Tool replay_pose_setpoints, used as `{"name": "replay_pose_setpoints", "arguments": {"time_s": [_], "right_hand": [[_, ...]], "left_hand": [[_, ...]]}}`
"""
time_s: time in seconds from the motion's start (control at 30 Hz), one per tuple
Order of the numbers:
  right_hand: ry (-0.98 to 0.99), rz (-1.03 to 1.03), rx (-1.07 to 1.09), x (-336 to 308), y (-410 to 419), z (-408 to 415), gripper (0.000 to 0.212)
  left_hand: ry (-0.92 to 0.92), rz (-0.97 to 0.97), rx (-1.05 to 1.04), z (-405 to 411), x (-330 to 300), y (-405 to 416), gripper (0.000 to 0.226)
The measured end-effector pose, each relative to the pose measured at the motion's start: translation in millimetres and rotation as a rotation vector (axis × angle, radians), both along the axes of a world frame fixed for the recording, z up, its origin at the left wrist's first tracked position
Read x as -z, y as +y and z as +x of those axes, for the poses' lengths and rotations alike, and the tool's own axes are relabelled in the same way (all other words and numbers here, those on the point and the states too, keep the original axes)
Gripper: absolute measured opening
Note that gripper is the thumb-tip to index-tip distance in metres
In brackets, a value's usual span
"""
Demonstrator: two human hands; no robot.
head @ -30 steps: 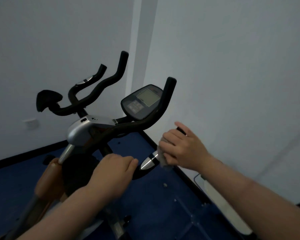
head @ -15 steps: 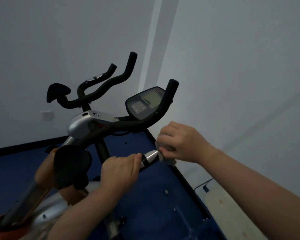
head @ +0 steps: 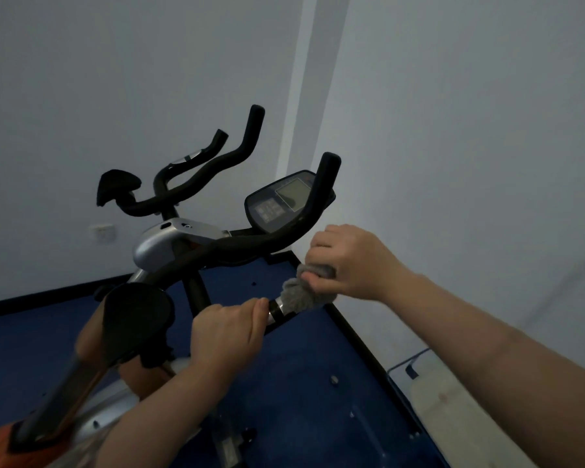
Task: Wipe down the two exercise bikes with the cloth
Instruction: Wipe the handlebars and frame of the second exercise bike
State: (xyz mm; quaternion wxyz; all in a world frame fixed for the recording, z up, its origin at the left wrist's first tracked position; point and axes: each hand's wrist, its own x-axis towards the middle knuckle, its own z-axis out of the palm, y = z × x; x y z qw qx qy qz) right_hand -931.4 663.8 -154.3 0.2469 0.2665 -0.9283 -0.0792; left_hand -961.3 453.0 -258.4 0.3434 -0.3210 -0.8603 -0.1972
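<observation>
An exercise bike (head: 169,244) with a silver and orange frame stands in front of me. Its black handlebar (head: 274,241) curves up past a dark console (head: 281,202). My left hand (head: 227,332) grips the near handlebar end just behind its silver tip (head: 277,307). My right hand (head: 348,261) holds a bunched grey cloth (head: 301,293) against that silver tip. A second black handlebar (head: 196,190), further back, carries a black elbow pad (head: 117,185); whether it belongs to another bike I cannot tell.
A black elbow pad (head: 137,319) sits low on the left. Grey walls meet in a corner behind the bike, with a socket (head: 102,232) at left. The floor is blue (head: 301,383). A pale board in a blue frame (head: 443,393) lies at lower right.
The view has drifted a little, so the bike sits further right and lower. My right hand has lifted slightly, and the grey cloth now shows bunched over the silver tip.
</observation>
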Motion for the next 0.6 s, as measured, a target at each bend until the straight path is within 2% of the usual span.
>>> {"name": "replay_pose_setpoints", "arguments": {"time_s": [0.03,0.07,0.1,0.17,0.2,0.27,0.3,0.37,0.4,0.47,0.5,0.53,0.57,0.6], "right_hand": [[-0.121,-0.056,0.043,-6,1,0,0.034],[-0.166,-0.211,0.108,-5,-2,1,0.033],[-0.141,-0.452,0.168,2,-8,4,0.027],[0.111,-0.946,0.273,32,-27,8,0.014],[0.252,-1.112,0.333,46,-41,9,0.013],[0.416,-1.278,0.440,59,-66,2,0.017],[0.460,-1.240,0.490,58,-69,-1,0.018],[0.482,-0.873,0.452,50,-53,2,0.017],[0.391,-0.653,0.340,41,-38,5,0.016],[-0.002,-0.417,0.156,12,-10,8,0.012],[-0.221,-0.416,0.167,0,-3,7,0.010],[-0.347,-0.469,0.221,-6,-3,6,0.010],[-0.344,-0.547,0.296,-5,-9,7,0.015],[-0.248,-0.617,0.393,1,-19,7,0.017]], "left_hand": [[0.004,0.019,-0.004,0,0,1,0.054],[0.008,0.038,-0.009,1,1,1,0.062],[0.009,0.049,-0.010,1,2,0,0.068],[0.008,0.070,-0.004,1,4,0,0.071],[0.001,0.074,-0.002,1,5,0,0.071],[-0.012,0.069,-0.006,0,6,0,0.070],[-0.011,0.067,-0.009,-1,5,0,0.070],[-0.020,0.051,-0.005,-1,5,0,0.069],[-0.015,0.052,-0.002,-2,5,0,0.069],[-0.015,0.050,-0.003,-2,4,0,0.070],[-0.050,0.038,0.007,-2,3,0,0.071],[-0.080,0.035,0.018,0,2,0,0.071],[-0.109,0.020,0.018,1,1,-1,0.071],[-0.136,-0.001,0.022,2,1,-2,0.071]]}}
